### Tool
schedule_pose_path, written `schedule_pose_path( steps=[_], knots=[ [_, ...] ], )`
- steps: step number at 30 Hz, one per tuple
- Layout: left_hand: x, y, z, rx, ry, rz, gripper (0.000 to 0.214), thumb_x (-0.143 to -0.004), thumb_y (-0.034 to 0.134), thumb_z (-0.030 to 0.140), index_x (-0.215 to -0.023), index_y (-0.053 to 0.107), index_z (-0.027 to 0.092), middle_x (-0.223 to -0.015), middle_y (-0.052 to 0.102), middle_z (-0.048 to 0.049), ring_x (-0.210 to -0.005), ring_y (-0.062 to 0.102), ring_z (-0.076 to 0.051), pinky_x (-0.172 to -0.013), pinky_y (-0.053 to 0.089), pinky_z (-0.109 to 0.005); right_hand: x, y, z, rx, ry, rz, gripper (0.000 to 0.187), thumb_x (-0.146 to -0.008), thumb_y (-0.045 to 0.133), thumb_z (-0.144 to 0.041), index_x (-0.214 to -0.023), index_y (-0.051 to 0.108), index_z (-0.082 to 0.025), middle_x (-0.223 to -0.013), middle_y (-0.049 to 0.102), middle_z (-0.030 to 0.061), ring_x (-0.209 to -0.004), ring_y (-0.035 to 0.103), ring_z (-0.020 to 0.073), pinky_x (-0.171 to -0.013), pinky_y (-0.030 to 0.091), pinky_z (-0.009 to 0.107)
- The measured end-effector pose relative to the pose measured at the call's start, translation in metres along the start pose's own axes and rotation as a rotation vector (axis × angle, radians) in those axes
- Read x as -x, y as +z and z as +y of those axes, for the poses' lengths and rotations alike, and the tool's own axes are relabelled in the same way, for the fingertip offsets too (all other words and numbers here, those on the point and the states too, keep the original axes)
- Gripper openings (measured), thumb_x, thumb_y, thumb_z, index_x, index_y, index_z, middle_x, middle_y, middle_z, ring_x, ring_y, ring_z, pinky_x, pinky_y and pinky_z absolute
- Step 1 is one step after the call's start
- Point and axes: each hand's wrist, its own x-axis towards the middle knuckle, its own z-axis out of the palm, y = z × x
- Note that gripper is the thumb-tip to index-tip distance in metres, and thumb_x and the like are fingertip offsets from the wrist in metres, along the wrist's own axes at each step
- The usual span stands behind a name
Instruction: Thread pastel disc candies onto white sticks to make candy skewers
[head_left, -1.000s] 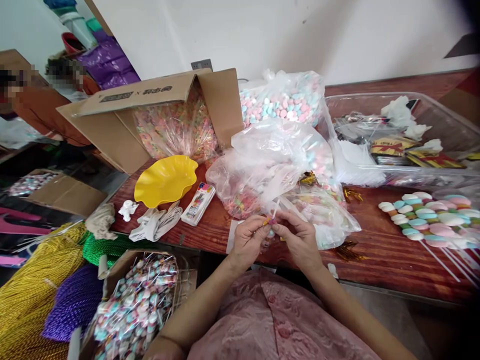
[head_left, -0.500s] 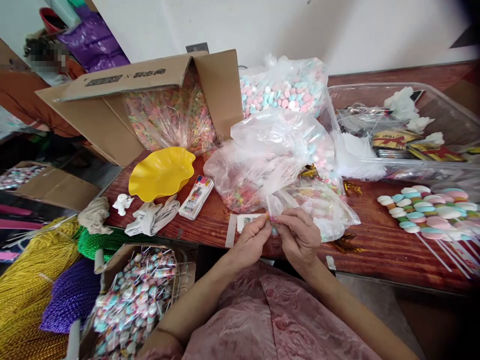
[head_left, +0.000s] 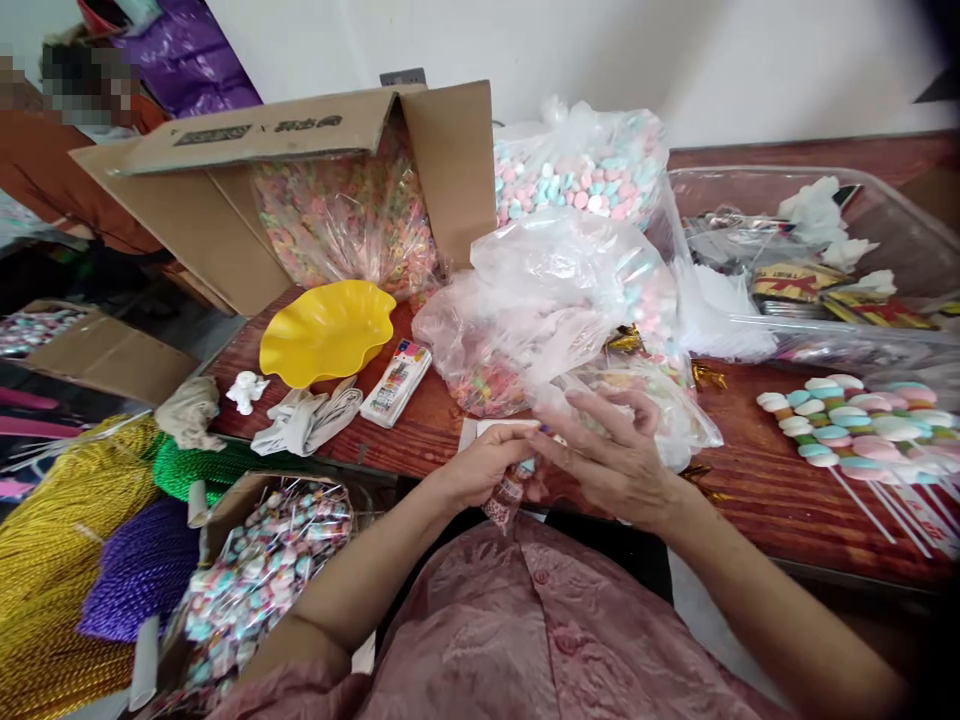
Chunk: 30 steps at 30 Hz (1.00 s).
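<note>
Nearest, at the bottom of the frame, is the wearer's pink shirt [head_left: 487,630]; at lower left, wrapped candies [head_left: 270,560] fill a carton beside yellow [head_left: 67,560], purple [head_left: 139,570] and green cords [head_left: 202,465]. At centre, the left hand [head_left: 491,465] pinches the neck of a small clear packet [head_left: 507,500], which hangs below the fingers, over the near edge of the desk [head_left: 750,500]. Just beside it, the right hand [head_left: 619,460] is open, fingers spread; whether its fingertips touch the packet cannot be told. Right of centre, candy skewers [head_left: 862,420] lie on the desk; left of centre are a white pack [head_left: 397,385] and a yellow bowl [head_left: 330,335]. Beyond the hands are plastic bags [head_left: 555,300], between a cardboard box [head_left: 457,170] and a clear tub [head_left: 840,335]. Farther off, at upper left, is a person in orange [head_left: 60,190]; a pale wall [head_left: 600,50] closes the top.
</note>
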Motion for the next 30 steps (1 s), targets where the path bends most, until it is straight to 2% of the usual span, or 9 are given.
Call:
schedule_pose_path(
  steps=[3, 7, 12, 14, 17, 20, 23, 27, 30],
  knots=[
    [0.003, -0.005, 0.006, -0.023, -0.113, -0.198, 0.049, -0.067, 0.076, 0.060, -0.066, 0.058, 0.015, -0.061, 0.057, 0.0008, -0.043, 0.050, -0.007, -0.052, 0.044, -0.023, -0.003, -0.017, 0.003, 0.034, -0.163, -0.238, 0.033, -0.090, 0.055, -0.019, -0.115, 0.067, -0.036, -0.108, 0.073, 0.0004, -0.115, 0.060, 0.0250, -0.106, 0.029, 0.051],
    [0.003, -0.009, 0.008, -0.227, -0.123, -0.370, 0.047, -0.081, 0.061, 0.062, -0.072, 0.056, 0.017, -0.068, 0.055, 0.0003, -0.050, 0.049, -0.008, -0.056, 0.043, -0.025, -0.006, -0.018, -0.006, 0.251, -0.214, -0.356, 0.022, -0.089, 0.047, -0.014, -0.088, 0.066, -0.024, -0.077, 0.069, 0.0030, -0.092, 0.059, 0.0227, -0.096, 0.032, 0.050],
    [0.004, -0.004, 0.000, -1.082, 0.296, -0.021, 0.019, -0.092, 0.047, 0.028, -0.079, 0.056, 0.018, -0.082, 0.059, -0.0055, -0.077, 0.054, -0.017, -0.079, 0.047, -0.032, -0.002, 0.003, -0.008, 0.272, 0.042, -0.332, 0.019, -0.080, 0.048, -0.006, -0.067, 0.055, -0.018, -0.066, 0.064, 0.0038, -0.080, 0.054, 0.0195, -0.078, 0.029, 0.040],
    [0.004, -0.001, -0.003, -1.243, 0.357, 0.071, 0.017, -0.091, 0.043, 0.020, -0.081, 0.057, 0.017, -0.086, 0.060, -0.0080, -0.081, 0.054, -0.019, -0.084, 0.047, -0.035, -0.001, 0.008, -0.010, 0.261, 0.114, -0.296, 0.019, -0.081, 0.050, -0.008, -0.065, 0.054, -0.018, -0.066, 0.064, 0.0038, -0.080, 0.054, 0.0191, -0.075, 0.027, 0.038],
    [0.002, -0.003, -0.004, -1.039, 0.283, 0.074, 0.021, -0.090, 0.041, 0.023, -0.079, 0.058, 0.017, -0.079, 0.059, -0.0050, -0.073, 0.053, -0.016, -0.076, 0.047, -0.030, 0.002, 0.007, -0.019, 0.350, 0.115, -0.172, 0.015, -0.085, 0.051, -0.011, -0.080, 0.063, -0.020, -0.084, 0.071, 0.0040, -0.096, 0.057, 0.0229, -0.088, 0.026, 0.044],
    [0.000, -0.011, -0.005, -0.531, -0.022, -0.010, 0.025, -0.087, 0.047, 0.037, -0.074, 0.056, 0.017, -0.062, 0.053, 0.0016, -0.051, 0.045, -0.010, -0.054, 0.041, -0.023, 0.009, 0.003, -0.029, 0.319, -0.002, -0.065, 0.026, -0.090, 0.052, -0.014, -0.107, 0.065, -0.030, -0.115, 0.071, -0.0005, -0.116, 0.054, 0.0249, -0.098, 0.020, 0.049],
    [-0.001, -0.018, -0.009, -0.225, -0.325, -0.181, 0.030, -0.078, 0.059, 0.045, -0.069, 0.055, 0.016, -0.056, 0.052, 0.0026, -0.041, 0.040, -0.007, -0.044, 0.032, -0.021, 0.022, 0.002, -0.032, 0.272, -0.114, -0.054, 0.024, -0.093, 0.051, -0.016, -0.108, 0.065, -0.029, -0.100, 0.073, -0.0021, -0.106, 0.057, 0.0208, -0.098, 0.022, 0.046],
    [-0.002, -0.014, -0.012, -0.326, -0.416, -0.337, 0.036, -0.080, 0.062, 0.050, -0.072, 0.059, 0.014, -0.062, 0.055, 0.0012, -0.049, 0.047, -0.008, -0.050, 0.036, -0.021, 0.043, 0.006, -0.027, 0.263, -0.060, -0.172, 0.015, -0.087, 0.053, -0.014, -0.085, 0.066, -0.021, -0.069, 0.064, -0.0014, -0.080, 0.055, 0.0169, -0.091, 0.028, 0.043],
    [-0.003, 0.000, -0.015, -0.643, -0.201, -0.283, 0.031, -0.088, 0.054, 0.045, -0.081, 0.061, 0.016, -0.069, 0.056, 0.0007, -0.060, 0.050, -0.011, -0.060, 0.040, -0.023, 0.054, 0.011, -0.024, 0.282, 0.142, -0.209, 0.014, -0.083, 0.055, -0.013, -0.073, 0.063, -0.018, -0.069, 0.065, 0.0017, -0.075, 0.052, 0.0168, -0.080, 0.031, 0.037]
  ],
)
